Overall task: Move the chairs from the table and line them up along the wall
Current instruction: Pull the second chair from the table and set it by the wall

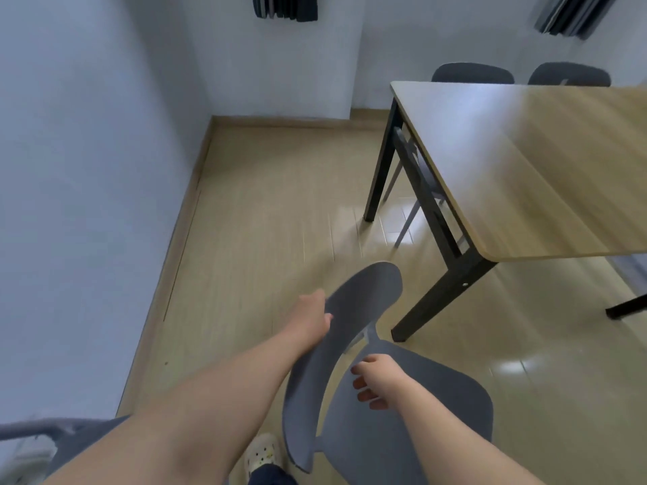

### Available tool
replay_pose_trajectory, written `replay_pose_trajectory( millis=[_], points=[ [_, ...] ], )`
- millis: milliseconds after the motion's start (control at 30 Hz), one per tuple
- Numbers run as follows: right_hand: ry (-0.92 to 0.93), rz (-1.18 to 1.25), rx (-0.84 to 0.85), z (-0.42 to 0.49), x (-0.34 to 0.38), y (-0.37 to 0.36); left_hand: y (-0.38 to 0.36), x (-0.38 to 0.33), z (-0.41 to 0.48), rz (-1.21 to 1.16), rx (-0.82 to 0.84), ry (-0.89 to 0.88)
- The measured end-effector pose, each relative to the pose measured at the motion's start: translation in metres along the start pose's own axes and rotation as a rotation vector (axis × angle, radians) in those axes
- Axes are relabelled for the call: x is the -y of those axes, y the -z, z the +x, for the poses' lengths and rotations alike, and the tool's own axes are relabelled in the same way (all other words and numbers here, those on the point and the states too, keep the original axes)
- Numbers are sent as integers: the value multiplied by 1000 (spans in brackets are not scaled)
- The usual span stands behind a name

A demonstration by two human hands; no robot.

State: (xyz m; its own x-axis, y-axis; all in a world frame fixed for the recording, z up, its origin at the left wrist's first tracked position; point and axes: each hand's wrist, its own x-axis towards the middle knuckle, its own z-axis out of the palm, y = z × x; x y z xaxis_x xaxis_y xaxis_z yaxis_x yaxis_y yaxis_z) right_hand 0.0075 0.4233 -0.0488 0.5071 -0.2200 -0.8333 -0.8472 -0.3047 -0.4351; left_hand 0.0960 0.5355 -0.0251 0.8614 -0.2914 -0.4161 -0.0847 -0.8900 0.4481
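A grey plastic chair is in front of me, near the table's near corner. My left hand grips the left edge of its curved backrest. My right hand holds the back edge of its seat, fingers curled over it. The wooden table with black legs stands at the right. Two more grey chairs show their backrests beyond the table's far edge. Another chair is partly visible under the table. A grey chair stands at the lower left by the wall.
The white wall runs along the left with a wooden skirting board, meeting a far wall in the corner. Beige floor lies between wall and table. My foot in a light shoe shows below the chair. Dark blinds hang at top.
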Motion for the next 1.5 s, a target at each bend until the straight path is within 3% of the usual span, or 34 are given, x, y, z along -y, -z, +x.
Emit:
replay_pose_trajectory(
  millis=[400,867,967,1133,1500],
  points=[
    [4,-40,-76,37,116,-41,92,107,79,21,-105,77],
    [80,-175,36,55,221,-115,169,230,93,-279,-348,356],
    [71,-198,45,59,231,-125,172,237,84,-325,-392,395],
    [93,-223,90,64,250,-144,155,241,69,-363,-204,474],
    [155,-337,177,84,261,-154,145,234,62,-376,-313,585]
  ],
)
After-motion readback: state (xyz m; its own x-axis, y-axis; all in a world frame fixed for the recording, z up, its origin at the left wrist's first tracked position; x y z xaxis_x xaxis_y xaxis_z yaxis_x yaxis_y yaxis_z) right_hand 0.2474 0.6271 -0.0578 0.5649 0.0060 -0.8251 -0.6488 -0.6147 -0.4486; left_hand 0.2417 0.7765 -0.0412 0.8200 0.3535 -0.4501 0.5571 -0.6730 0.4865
